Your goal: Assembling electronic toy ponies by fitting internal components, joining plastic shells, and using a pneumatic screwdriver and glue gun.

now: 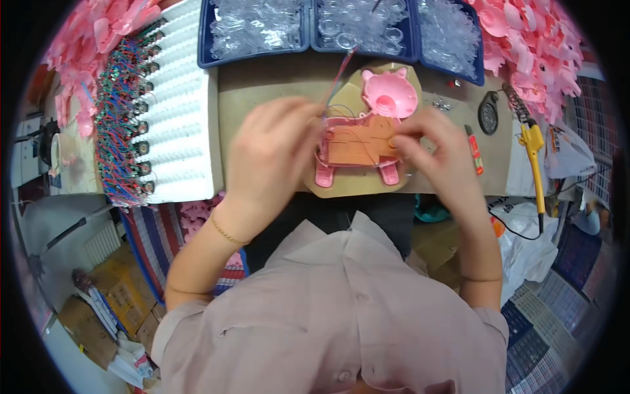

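A pink animal-shaped toy shell [325,176], hollow side up, lies on a tan pad [357,187] at the table's front edge. Its round, eared head [401,98] points away from me. An orange-brown panel [357,146] covers the body, with thin wires running across and around it. Over the panel's left end, my left hand [275,148] pinches thin red and blue wires [343,67] that stick up past the fingers. At the right end, my right hand [438,141] has thumb and forefinger together against the panel; what they grip, if anything, is too small to name.
Blue bins [256,49] of clear plastic parts line the back. White foam trays [180,125] with wired round components stand left. Pink parts [525,39] are heaped at both far corners. On the right are a yellow soldering iron [535,157], its holder, and a red-and-green tube [475,154].
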Action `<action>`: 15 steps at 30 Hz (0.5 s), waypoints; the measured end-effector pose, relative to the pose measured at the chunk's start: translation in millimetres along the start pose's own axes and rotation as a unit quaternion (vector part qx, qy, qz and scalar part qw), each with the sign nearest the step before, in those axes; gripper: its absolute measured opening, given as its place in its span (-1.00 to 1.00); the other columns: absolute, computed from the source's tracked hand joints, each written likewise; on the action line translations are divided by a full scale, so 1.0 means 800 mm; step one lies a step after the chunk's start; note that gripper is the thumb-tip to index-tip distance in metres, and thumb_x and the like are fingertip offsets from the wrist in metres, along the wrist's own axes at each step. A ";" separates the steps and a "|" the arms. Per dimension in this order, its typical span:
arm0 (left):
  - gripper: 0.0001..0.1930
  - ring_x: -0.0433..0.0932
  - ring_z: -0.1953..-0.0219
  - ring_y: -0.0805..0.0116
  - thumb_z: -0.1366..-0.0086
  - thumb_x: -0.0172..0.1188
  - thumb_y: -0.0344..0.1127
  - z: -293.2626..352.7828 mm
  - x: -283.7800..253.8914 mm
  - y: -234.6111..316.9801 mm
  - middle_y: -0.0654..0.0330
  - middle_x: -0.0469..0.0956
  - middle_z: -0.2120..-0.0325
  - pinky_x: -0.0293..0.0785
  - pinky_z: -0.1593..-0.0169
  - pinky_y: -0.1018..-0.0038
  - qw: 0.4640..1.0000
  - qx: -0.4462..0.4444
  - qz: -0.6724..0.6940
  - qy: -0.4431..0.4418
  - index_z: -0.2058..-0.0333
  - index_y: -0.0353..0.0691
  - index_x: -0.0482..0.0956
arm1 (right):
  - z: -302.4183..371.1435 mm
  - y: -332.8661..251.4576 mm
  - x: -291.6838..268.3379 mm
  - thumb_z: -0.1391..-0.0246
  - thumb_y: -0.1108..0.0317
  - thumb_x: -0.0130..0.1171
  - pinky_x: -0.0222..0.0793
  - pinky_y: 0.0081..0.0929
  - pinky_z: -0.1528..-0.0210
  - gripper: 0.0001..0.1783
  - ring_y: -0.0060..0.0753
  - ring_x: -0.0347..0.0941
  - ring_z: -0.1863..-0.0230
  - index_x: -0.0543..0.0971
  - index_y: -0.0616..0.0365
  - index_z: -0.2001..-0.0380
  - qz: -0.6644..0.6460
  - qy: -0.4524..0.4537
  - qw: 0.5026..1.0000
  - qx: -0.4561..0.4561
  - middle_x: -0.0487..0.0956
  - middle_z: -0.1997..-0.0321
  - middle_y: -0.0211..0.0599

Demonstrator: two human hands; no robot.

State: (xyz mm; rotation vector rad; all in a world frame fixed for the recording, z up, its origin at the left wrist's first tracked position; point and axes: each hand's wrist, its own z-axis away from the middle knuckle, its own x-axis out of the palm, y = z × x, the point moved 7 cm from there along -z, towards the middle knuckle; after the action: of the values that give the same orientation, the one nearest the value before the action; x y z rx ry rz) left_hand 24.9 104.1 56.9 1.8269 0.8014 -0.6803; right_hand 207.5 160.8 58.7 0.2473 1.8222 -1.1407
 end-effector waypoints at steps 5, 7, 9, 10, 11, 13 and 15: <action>-0.78 0.51 0.26 0.06 -0.24 0.14 -0.23 0.012 0.016 -0.047 0.07 0.55 0.39 0.43 0.17 0.28 0.984 -0.163 0.057 -0.045 0.33 -0.28 0.62 | -0.068 0.022 0.026 -0.14 0.29 0.14 0.21 -0.68 0.58 -0.76 -0.72 0.27 0.62 0.57 0.29 0.31 -0.256 -0.075 0.937 0.227 0.42 0.58 -0.53; -0.77 0.51 0.26 0.06 -0.23 0.15 -0.22 -0.002 0.026 -0.042 0.07 0.55 0.40 0.43 0.16 0.28 0.981 -0.174 0.076 -0.047 0.33 -0.28 0.62 | -0.085 0.030 0.056 -0.14 0.26 0.14 0.18 -0.70 0.60 -0.74 -0.74 0.25 0.63 0.57 0.28 0.30 -0.306 -0.166 0.890 0.295 0.43 0.58 -0.53; -0.77 0.51 0.26 0.05 -0.17 0.19 -0.22 -0.012 0.035 -0.037 0.08 0.55 0.39 0.43 0.15 0.28 0.979 -0.170 0.107 -0.037 0.31 -0.26 0.62 | -0.093 0.030 0.074 -0.15 0.22 0.12 0.19 -0.71 0.57 -0.72 -0.77 0.26 0.61 0.59 0.27 0.30 -0.412 -0.180 0.837 0.311 0.43 0.58 -0.52; -0.77 0.51 0.26 0.05 -0.17 0.19 -0.22 -0.015 0.034 -0.035 0.08 0.55 0.39 0.43 0.15 0.28 0.979 -0.168 0.108 -0.039 0.31 -0.26 0.62 | -0.093 0.029 0.074 -0.15 0.22 0.12 0.19 -0.71 0.57 -0.72 -0.77 0.26 0.61 0.59 0.27 0.30 -0.413 -0.178 0.837 0.312 0.43 0.58 -0.52; -0.78 0.51 0.26 0.06 -0.15 0.21 -0.24 -0.019 0.032 -0.029 0.09 0.54 0.39 0.44 0.16 0.28 0.980 -0.156 0.115 -0.045 0.30 -0.26 0.61 | -0.098 0.018 0.059 -0.16 0.23 0.12 0.19 -0.71 0.56 -0.73 -0.76 0.26 0.61 0.59 0.26 0.31 -0.356 -0.147 0.896 0.220 0.42 0.58 -0.54; -0.78 0.51 0.26 0.06 -0.12 0.22 -0.27 -0.025 0.029 -0.023 0.10 0.54 0.39 0.44 0.16 0.27 0.981 -0.145 0.122 -0.051 0.29 -0.26 0.61 | -0.093 -0.011 0.033 -0.15 0.32 0.11 0.31 -0.66 0.44 -0.78 -0.65 0.38 0.53 0.59 0.28 0.31 -0.291 -0.103 0.944 0.118 0.51 0.50 -0.44; -0.79 0.51 0.26 0.08 -0.11 0.23 -0.31 -0.030 0.031 -0.012 0.11 0.53 0.37 0.45 0.17 0.29 0.985 -0.105 0.120 -0.071 0.28 -0.24 0.59 | -0.075 -0.024 0.020 -0.14 0.36 0.11 0.35 -0.62 0.37 -0.79 -0.58 0.44 0.46 0.58 0.29 0.27 -0.241 -0.077 0.967 0.033 0.55 0.44 -0.37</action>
State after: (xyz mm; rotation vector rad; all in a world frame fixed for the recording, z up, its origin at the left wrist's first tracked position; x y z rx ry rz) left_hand 35.3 134.9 41.2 1.6300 0.5280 -0.5407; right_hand 151.2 192.7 65.1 -0.2569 1.7534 -1.5098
